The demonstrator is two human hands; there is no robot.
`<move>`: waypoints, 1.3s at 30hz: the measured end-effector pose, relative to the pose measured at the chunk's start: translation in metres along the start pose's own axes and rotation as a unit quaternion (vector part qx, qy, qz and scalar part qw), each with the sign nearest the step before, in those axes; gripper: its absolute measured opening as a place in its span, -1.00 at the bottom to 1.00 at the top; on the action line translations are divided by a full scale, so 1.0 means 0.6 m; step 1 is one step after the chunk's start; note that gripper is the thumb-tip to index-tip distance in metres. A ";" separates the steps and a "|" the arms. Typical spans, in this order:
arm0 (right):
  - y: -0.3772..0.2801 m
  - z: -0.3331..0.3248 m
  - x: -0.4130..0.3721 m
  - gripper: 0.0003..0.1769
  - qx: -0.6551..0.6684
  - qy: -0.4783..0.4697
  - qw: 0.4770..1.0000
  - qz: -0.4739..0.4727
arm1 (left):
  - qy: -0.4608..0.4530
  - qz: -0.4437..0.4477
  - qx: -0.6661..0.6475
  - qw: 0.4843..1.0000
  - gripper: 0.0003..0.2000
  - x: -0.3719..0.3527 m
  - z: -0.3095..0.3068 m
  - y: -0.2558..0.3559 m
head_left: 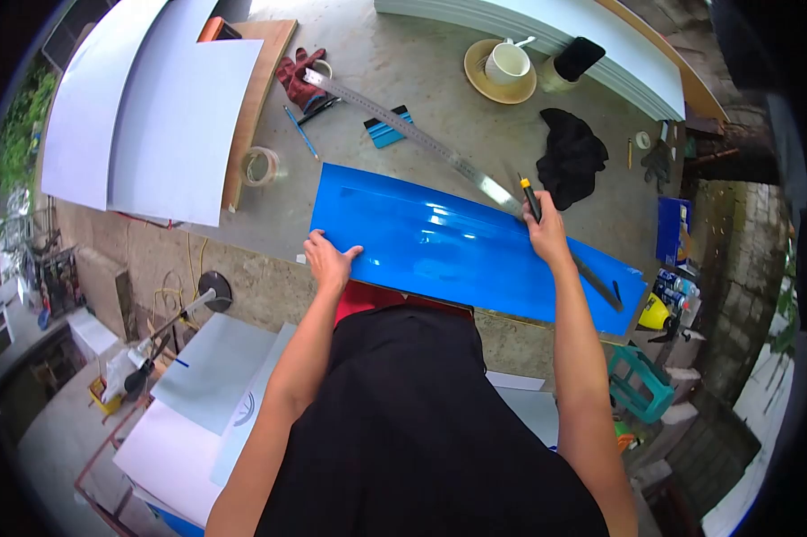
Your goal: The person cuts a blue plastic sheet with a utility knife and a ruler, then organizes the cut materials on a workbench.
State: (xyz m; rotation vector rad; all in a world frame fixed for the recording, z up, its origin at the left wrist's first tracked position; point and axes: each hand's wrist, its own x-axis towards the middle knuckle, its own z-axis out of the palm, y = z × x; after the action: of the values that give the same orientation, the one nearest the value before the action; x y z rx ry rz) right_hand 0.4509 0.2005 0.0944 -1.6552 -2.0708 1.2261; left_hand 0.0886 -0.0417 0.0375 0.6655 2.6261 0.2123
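A glossy blue sheet [421, 234] lies slanted along the near edge of the table, in front of my body. My left hand [329, 259] rests at its left end, thumb spread away from the other fingers. Above the right part of the sheet, my right hand [547, 228] is closed around a black utility knife with a yellow end [529, 195]. The same hand also grips a long steel ruler [430, 146], which runs diagonally from the upper left, past the hand, down over the sheet's right end. How the fingers part knife from ruler is hidden.
Large white sheets [175, 116] lie at the left. Beyond the blue sheet are a blue squeegee [388, 128], a tape roll [260, 166], a pencil [301, 132], red gloves [298, 76], a black cloth [572, 157] and a cup [508, 63] on a saucer. White panels [546, 40] line the far edge.
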 end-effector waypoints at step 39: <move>-0.178 0.151 -0.135 -0.71 0.013 -0.155 0.975 -0.157 | -0.341 -0.029 -0.794 0.502 -0.42 -0.298 -0.097 -0.120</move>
State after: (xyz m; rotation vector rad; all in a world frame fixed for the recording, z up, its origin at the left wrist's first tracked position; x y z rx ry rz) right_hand 0.3471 0.0848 0.1392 -1.1200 -2.3679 1.4606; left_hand 0.1754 -0.1939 0.1365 -0.1115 0.8011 1.6114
